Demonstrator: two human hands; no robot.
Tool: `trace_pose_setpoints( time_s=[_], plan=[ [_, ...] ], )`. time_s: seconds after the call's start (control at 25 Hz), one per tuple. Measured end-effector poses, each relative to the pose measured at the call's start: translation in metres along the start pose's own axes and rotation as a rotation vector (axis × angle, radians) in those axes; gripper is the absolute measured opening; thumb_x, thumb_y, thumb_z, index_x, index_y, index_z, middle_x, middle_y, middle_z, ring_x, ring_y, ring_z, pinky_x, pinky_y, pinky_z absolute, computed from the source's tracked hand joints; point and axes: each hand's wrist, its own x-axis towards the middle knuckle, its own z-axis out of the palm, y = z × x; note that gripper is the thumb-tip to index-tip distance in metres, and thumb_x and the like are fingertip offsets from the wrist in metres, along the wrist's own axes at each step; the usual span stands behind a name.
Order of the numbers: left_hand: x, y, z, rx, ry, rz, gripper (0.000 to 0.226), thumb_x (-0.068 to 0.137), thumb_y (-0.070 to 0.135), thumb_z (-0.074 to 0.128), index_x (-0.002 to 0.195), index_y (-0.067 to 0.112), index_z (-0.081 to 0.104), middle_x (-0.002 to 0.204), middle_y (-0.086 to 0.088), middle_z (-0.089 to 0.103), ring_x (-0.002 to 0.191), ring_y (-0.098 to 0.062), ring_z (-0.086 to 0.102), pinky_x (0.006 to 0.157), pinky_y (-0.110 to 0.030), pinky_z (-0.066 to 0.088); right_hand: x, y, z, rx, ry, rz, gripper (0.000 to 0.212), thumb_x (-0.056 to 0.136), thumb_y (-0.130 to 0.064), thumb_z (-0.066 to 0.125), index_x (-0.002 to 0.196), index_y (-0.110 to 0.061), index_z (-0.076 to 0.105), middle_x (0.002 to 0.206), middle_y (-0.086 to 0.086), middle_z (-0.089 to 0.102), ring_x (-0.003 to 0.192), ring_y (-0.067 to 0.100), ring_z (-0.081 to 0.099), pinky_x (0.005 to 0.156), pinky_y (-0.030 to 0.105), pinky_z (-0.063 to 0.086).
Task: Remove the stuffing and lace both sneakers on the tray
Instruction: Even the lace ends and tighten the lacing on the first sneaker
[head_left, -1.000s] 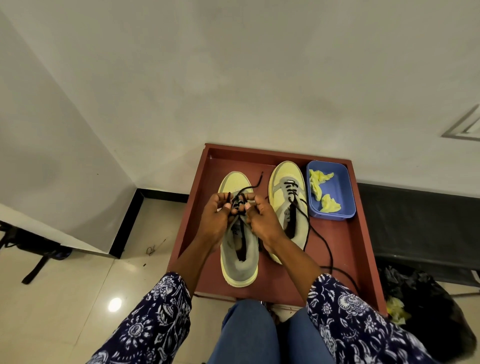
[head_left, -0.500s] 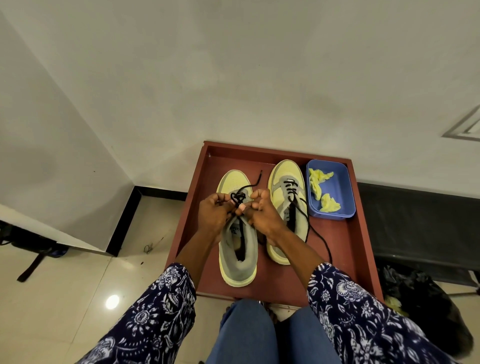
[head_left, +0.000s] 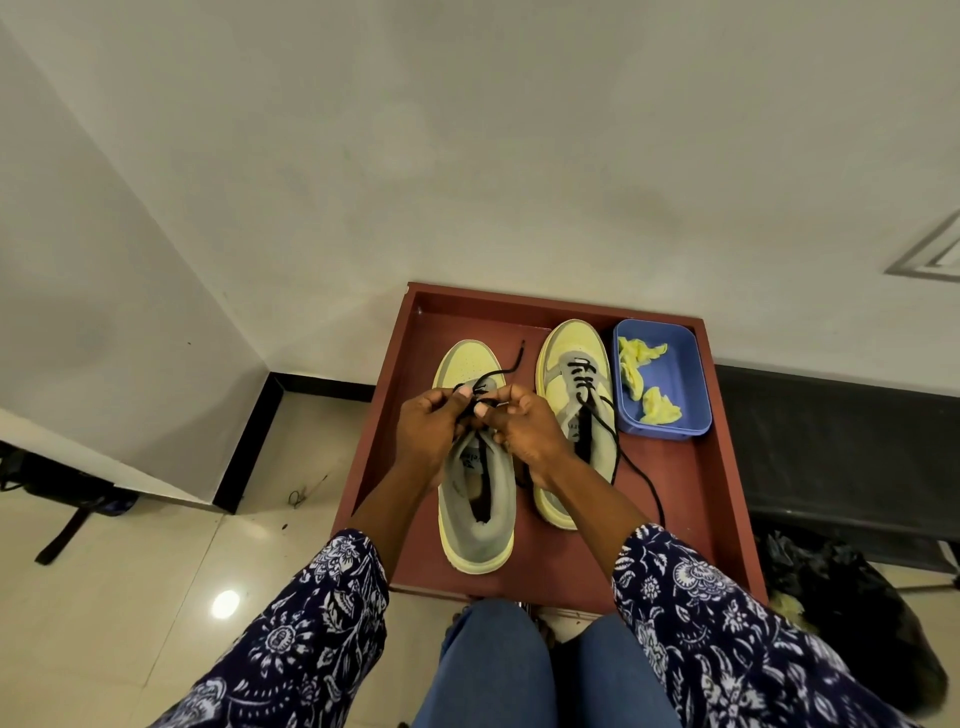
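Observation:
Two yellow and grey sneakers stand side by side on a red-brown tray, toes away from me. Over the left sneaker my left hand and my right hand meet, each pinching the black lace near the lower eyelets. One lace end points up past the toe. The right sneaker has its black lace threaded through the front eyelets, with a loose tail trailing over the tray toward me. Yellow stuffing lies in a blue tub at the tray's back right.
The tray sits on a pale tiled floor against a white wall. A dark bench runs to the right, with a black bag under it. A black strap lies at the far left. My knees in blue jeans are just below the tray.
Both hands have shifted slightly toward the toe of the left sneaker while working the lace between the fingertips. The right sneaker and tub have not moved.

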Motion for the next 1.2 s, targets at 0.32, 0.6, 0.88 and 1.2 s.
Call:
trace_pose_setpoints(
  time_s=[0.32, 0.6, 0.88, 1.2],
  plan=[
    [0.008, -0.006, 0.007, 0.245, 0.197, 0.024, 0.010, 0.082, 0.025, 0.068, 0.079, 0.016, 0.067, 0.081, -0.009, 0.070, 0.079, -0.025, 0.068, 0.078, -0.041, 0.057, 0.000, 0.012, 0.003, -0.286, 0.173, -0.231, 0.016, 0.082, -0.006, 0.066, 0.097, -0.007, 0.070, 0.093, 0.007, 0.072, 0.082, 0.012, 0.065, 0.080, 0.022, 0.053],
    [0.002, 0.002, 0.003, 0.641, 0.059, 0.259, 0.020, 0.090, 0.022, 0.057, 0.086, 0.006, 0.069, 0.076, -0.004, 0.065, 0.070, -0.016, 0.060, 0.067, -0.026, 0.047, 0.001, 0.013, -0.002, -0.337, 0.197, -0.259, 0.016, 0.084, -0.007, 0.064, 0.098, -0.009, 0.071, 0.090, 0.004, 0.072, 0.072, -0.003, 0.061, 0.067, 0.001, 0.045],
    [0.009, -0.002, -0.008, 0.790, -0.166, 0.314, 0.020, 0.085, 0.015, 0.064, 0.100, 0.004, 0.067, 0.104, -0.008, 0.053, 0.100, -0.012, 0.046, 0.081, -0.024, 0.043, 0.008, 0.016, 0.001, -0.363, 0.245, -0.245, 0.012, 0.085, -0.011, 0.063, 0.095, -0.011, 0.070, 0.091, 0.006, 0.072, 0.084, 0.015, 0.065, 0.081, 0.028, 0.052],
    [0.010, -0.001, -0.008, 0.562, -0.194, -0.070, 0.020, 0.077, 0.043, 0.063, 0.069, 0.025, 0.062, 0.114, -0.001, 0.027, 0.121, -0.026, 0.036, 0.110, -0.045, 0.031, 0.013, 0.020, 0.000, -0.221, 0.233, -0.140, 0.013, 0.086, -0.013, 0.063, 0.097, -0.012, 0.068, 0.090, 0.009, 0.071, 0.087, 0.023, 0.066, 0.088, 0.044, 0.054]
  ],
)
